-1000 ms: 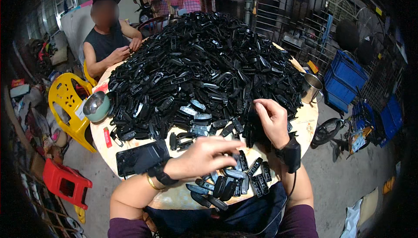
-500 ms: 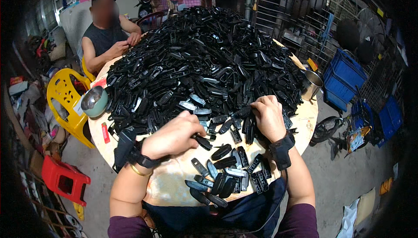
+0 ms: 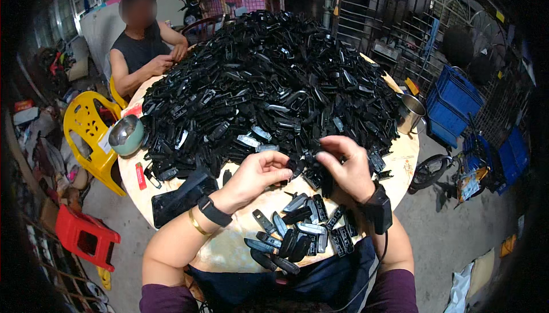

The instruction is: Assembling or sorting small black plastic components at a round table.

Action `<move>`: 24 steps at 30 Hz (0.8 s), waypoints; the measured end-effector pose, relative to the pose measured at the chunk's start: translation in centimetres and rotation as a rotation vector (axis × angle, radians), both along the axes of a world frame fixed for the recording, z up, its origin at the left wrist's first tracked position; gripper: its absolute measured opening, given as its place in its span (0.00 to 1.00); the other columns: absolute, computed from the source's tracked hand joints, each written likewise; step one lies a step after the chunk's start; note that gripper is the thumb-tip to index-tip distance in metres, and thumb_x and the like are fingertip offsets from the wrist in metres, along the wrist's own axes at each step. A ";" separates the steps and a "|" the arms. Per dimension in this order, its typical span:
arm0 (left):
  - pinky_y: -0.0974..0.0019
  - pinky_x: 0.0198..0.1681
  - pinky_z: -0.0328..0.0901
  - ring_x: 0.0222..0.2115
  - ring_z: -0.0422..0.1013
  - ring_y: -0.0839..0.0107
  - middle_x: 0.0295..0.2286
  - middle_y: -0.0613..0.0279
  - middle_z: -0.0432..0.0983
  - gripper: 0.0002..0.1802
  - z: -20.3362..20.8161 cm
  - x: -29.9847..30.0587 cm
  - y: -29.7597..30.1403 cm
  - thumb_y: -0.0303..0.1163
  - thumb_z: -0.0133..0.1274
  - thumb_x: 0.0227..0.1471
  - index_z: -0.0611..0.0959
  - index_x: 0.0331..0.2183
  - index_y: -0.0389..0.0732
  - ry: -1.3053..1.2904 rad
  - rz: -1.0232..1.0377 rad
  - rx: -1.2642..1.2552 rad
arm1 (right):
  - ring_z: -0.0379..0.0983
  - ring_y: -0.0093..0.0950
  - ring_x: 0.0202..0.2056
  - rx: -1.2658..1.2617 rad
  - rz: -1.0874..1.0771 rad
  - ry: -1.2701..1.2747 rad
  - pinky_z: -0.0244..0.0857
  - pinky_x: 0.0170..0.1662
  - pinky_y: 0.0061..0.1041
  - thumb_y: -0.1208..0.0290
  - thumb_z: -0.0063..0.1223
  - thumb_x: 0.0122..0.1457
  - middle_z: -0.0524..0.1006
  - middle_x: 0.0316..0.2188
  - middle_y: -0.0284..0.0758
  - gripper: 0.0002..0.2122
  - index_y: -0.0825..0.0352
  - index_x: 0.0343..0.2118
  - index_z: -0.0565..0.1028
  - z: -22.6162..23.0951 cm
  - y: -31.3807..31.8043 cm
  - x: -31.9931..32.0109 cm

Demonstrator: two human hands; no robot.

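A large heap of small, long black plastic casings (image 3: 257, 90) covers most of the round table (image 3: 134, 187). My left hand (image 3: 260, 175) is at the near edge of the heap, its thumb and fingers closed on a small black casing that mostly blends into the pile behind. Just to its right, my right hand (image 3: 346, 164) has its fingers and thumb curled round another dark casing, whose outline is hard to make out. Nearer to me lies a loose group of casings (image 3: 297, 241), some showing ribbed inner sides and others smooth grey or black faces.
A dark flat phone-like slab (image 3: 183, 195) lies by my left forearm. At the table's left edge is a green bowl (image 3: 127, 134), and at the right a metal cup (image 3: 410, 110). Another person (image 3: 140, 50) sits far left. A yellow chair (image 3: 86, 118) and red stool (image 3: 86, 236) stand left.
My left hand has moved right and slightly up, toward the right hand. My right hand has turned and shifted slightly left. A greyish casing now shows atop the near group.
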State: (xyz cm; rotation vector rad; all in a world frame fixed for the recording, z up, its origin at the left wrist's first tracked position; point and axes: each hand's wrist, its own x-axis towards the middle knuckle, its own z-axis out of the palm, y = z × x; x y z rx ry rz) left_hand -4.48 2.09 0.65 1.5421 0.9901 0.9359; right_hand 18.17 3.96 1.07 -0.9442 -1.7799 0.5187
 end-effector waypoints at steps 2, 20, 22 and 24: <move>0.77 0.32 0.68 0.26 0.71 0.80 0.29 0.68 0.75 0.12 0.0 0.0 0.0 0.31 0.55 0.54 0.78 0.39 0.35 -0.488 -0.070 -0.361 | 0.76 0.28 0.34 -0.181 0.177 0.095 0.69 0.36 0.22 0.74 0.61 0.50 0.76 0.33 0.39 0.19 0.67 0.46 0.73 0.0 -1.0 -1.0; 0.73 0.43 0.68 0.36 0.72 0.77 0.37 0.63 0.73 0.19 -1.0 2.3 -1.4 0.20 0.52 0.52 0.72 0.48 0.33 -0.327 -0.006 0.008 | 0.75 0.22 0.35 -0.465 0.380 0.696 0.71 0.41 0.19 0.82 0.58 0.52 0.77 0.38 0.41 0.16 0.73 0.44 0.70 -0.4 -1.3 -1.7; 0.73 0.44 0.68 0.36 0.72 0.78 0.37 0.62 0.74 0.19 -1.0 2.2 -1.4 0.20 0.53 0.52 0.73 0.47 0.33 -0.290 0.019 0.047 | 0.75 0.21 0.33 -0.495 0.364 0.672 0.71 0.39 0.18 0.80 0.59 0.52 0.77 0.37 0.41 0.16 0.73 0.44 0.71 -0.4 -1.3 -1.7; 0.73 0.44 0.68 0.37 0.72 0.78 0.37 0.61 0.75 0.17 -0.8 2.0 -1.3 0.20 0.54 0.51 0.75 0.45 0.33 -0.269 0.057 0.018 | 0.74 0.18 0.32 -0.564 0.288 0.455 0.69 0.36 0.16 0.77 0.61 0.52 0.78 0.34 0.36 0.14 0.72 0.41 0.75 0.0 -1.5 -1.6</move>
